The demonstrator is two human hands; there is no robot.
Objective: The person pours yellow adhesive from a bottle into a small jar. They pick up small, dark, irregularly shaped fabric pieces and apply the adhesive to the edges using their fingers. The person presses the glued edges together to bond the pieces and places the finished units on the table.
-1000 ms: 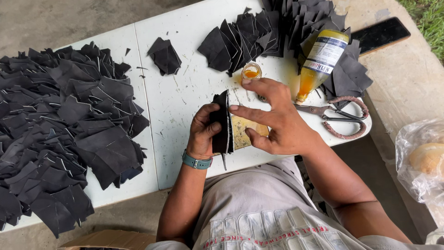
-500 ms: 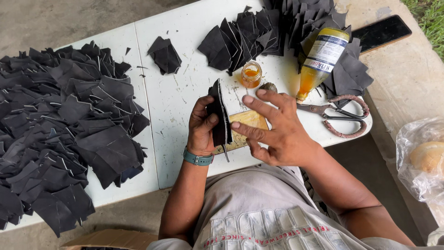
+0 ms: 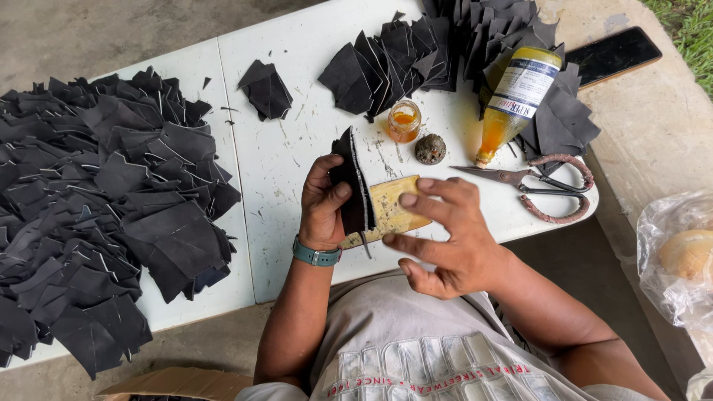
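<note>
My left hand (image 3: pixel 324 204) grips a folded black leather piece (image 3: pixel 353 182) upright on its edge above the white table (image 3: pixel 297 67). My right hand (image 3: pixel 445 234) hovers just to its right with fingers spread and nothing in it. Under both hands lies a small yellowish board (image 3: pixel 392 212). A small open jar of orange glue (image 3: pixel 405 121) and a round crusted lid (image 3: pixel 430 148) stand just beyond.
A big heap of black leather pieces (image 3: pixel 96 215) covers the table's left. More cut pieces (image 3: pixel 386 63) fan across the back. A glue bottle (image 3: pixel 516 100) lies by rusty scissors (image 3: pixel 542 186). A phone (image 3: pixel 613 53) and a plastic bag (image 3: pixel 679 260) sit at the right.
My right hand has drawn back from the leather piece toward me and opened its fingers. The left hand has tilted the piece more upright.
</note>
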